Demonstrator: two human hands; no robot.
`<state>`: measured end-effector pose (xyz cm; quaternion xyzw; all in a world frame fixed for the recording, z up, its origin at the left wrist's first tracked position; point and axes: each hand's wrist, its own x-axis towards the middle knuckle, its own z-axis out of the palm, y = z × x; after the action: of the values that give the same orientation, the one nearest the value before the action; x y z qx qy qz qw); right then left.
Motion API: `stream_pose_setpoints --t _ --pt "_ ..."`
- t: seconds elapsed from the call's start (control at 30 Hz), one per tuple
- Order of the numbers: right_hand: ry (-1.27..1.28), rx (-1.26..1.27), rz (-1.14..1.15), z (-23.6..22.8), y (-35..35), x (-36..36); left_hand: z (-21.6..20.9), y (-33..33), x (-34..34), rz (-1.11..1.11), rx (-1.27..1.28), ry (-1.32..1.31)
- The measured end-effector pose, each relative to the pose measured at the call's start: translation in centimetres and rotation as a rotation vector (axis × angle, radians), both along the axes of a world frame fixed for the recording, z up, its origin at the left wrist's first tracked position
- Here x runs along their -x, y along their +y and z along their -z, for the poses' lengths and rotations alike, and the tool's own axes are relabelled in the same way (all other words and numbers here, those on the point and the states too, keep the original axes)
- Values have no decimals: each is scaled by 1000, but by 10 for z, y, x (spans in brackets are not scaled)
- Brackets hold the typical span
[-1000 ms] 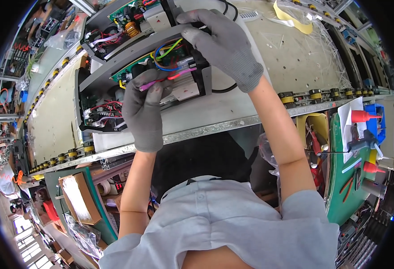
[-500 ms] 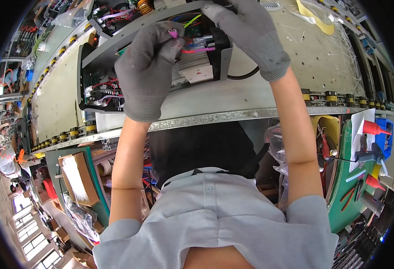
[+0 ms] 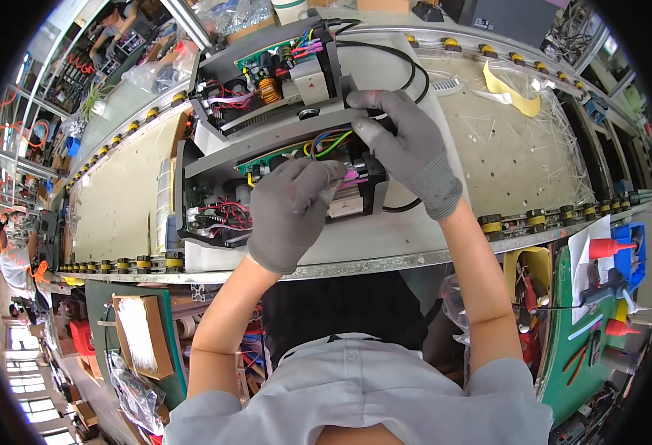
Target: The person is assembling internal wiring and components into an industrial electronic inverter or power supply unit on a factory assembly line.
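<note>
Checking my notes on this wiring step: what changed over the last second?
The view tipped up, so a second open chassis shows behind. The left hand moved right along the near chassis to the pink wires; the right hand slid down its top edge. Both gloved hands stayed on that unit, on the conveyor.

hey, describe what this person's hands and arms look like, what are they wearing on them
Both the left hand and the right hand wear grey knit work gloves that fit closely, with ribbed cuffs ending at the wrists. The fingertips look a little darker and worn. Beyond the cuffs the forearms are bare up to the short sleeves of a light grey collared shirt. No watch, bands or markings show.
</note>
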<state>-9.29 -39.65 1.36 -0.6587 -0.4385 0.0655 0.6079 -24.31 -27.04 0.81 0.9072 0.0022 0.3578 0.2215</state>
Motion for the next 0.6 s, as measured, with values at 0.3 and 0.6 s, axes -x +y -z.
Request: stream_pose_setpoints --t 0.3,0.6 --pt "-65 61 50 -9 -2 4 -10 -7 3 -38 -123 47" --pt "-81 71 59 -9 -2 3 -17 -12 7 -62 -291 186"
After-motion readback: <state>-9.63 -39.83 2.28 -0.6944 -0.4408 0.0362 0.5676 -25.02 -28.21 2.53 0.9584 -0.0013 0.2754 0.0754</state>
